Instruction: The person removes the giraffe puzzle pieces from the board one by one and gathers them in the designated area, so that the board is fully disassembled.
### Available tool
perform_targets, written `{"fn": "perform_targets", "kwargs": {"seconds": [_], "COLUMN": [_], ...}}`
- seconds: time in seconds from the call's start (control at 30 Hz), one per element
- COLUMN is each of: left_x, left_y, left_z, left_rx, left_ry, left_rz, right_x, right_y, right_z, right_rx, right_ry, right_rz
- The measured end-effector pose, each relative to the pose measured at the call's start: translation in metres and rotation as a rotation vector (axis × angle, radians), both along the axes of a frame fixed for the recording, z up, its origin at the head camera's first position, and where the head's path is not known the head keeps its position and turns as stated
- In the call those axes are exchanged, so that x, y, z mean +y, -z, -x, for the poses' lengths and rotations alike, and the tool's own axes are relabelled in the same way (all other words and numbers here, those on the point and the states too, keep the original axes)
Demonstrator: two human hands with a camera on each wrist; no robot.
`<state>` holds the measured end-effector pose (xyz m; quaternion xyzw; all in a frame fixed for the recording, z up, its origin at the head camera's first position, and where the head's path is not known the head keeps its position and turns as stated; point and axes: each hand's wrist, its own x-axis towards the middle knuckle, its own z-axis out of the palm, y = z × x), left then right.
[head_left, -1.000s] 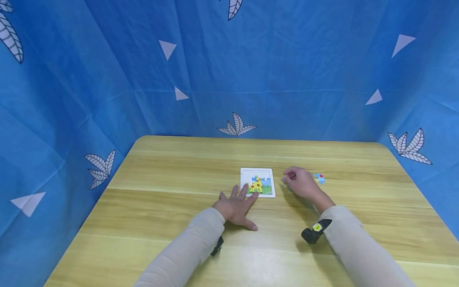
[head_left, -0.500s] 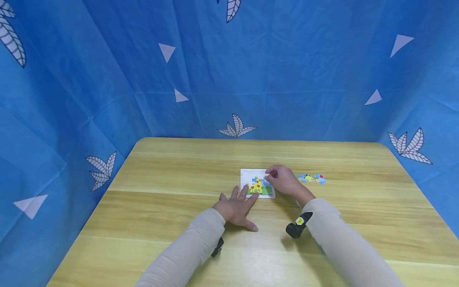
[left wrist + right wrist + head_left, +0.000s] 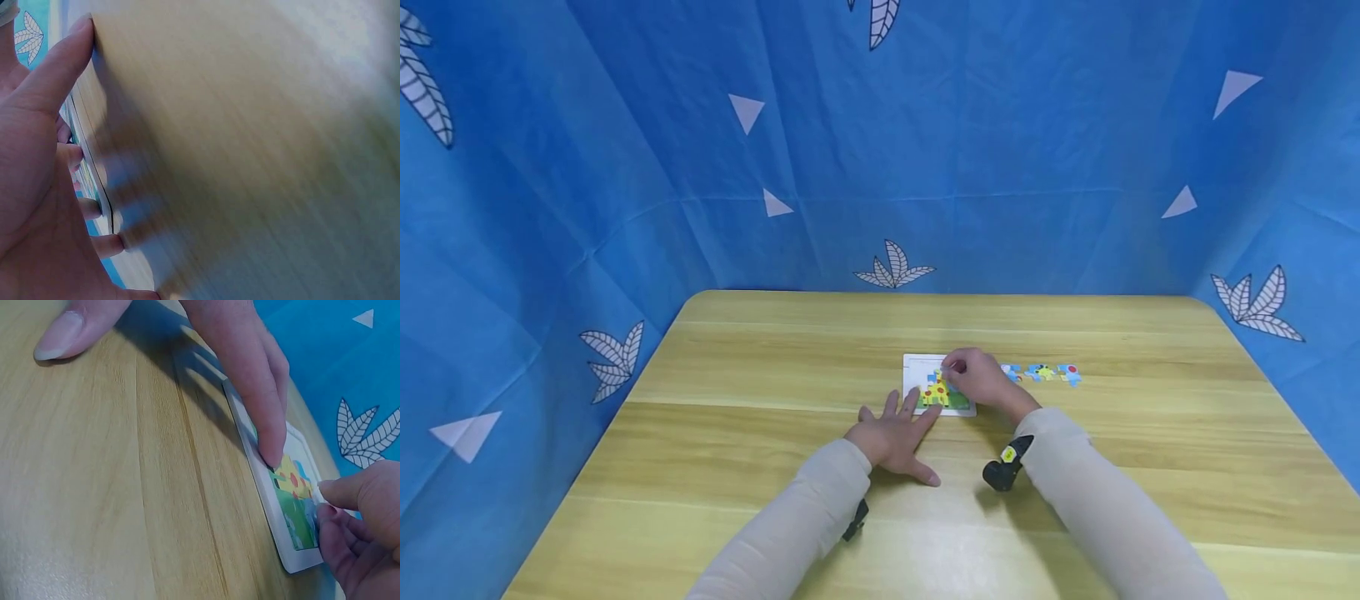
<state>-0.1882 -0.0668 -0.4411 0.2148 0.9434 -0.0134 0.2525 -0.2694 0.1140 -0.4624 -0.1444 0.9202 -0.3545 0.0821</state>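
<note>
A small white-framed jigsaw puzzle (image 3: 914, 365), partly filled with a yellow giraffe on green and blue, lies on the table. My left hand (image 3: 891, 437) is spread flat, its fingertips on the puzzle's near edge and its thumb out on the tabletop. Over the right part of the puzzle is my right hand (image 3: 981, 379); its thumb and index finger pinch a small puzzle piece (image 3: 317, 497), mostly hidden by the fingers. In the right wrist view, a left fingertip presses the giraffe picture (image 3: 292, 481) at the lower edge.
Several loose puzzle pieces (image 3: 1041, 372) lie in a row to the right of the puzzle, some partly behind my right hand. The wooden table (image 3: 760, 350) ends at a blue patterned curtain (image 3: 1045, 150) at the back and sides.
My right hand has moved left from beside the loose pieces to over the puzzle, carrying a piece. More of the loose row shows. My left hand has stayed in place.
</note>
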Motion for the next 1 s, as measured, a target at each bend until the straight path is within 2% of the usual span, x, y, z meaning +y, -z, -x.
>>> {"fn": "perform_targets", "kwargs": {"seconds": [0.57,1.0], "left_x": [0.002,0.0032], "left_y": [-0.0043,-0.0028], "left_z": [-0.0025,-0.0012], "left_rx": [0.018,0.02], "left_ry": [0.002,0.01], "left_rz": [0.016,0.025], "right_x": [-0.0052,-0.0071], "right_y": [-0.0004,-0.0044], "right_z": [-0.0001,-0.0011], "right_rx": [-0.015,-0.037], "right_ry": [-0.009,-0.04], "right_rz": [-0.038,-0.053]}}
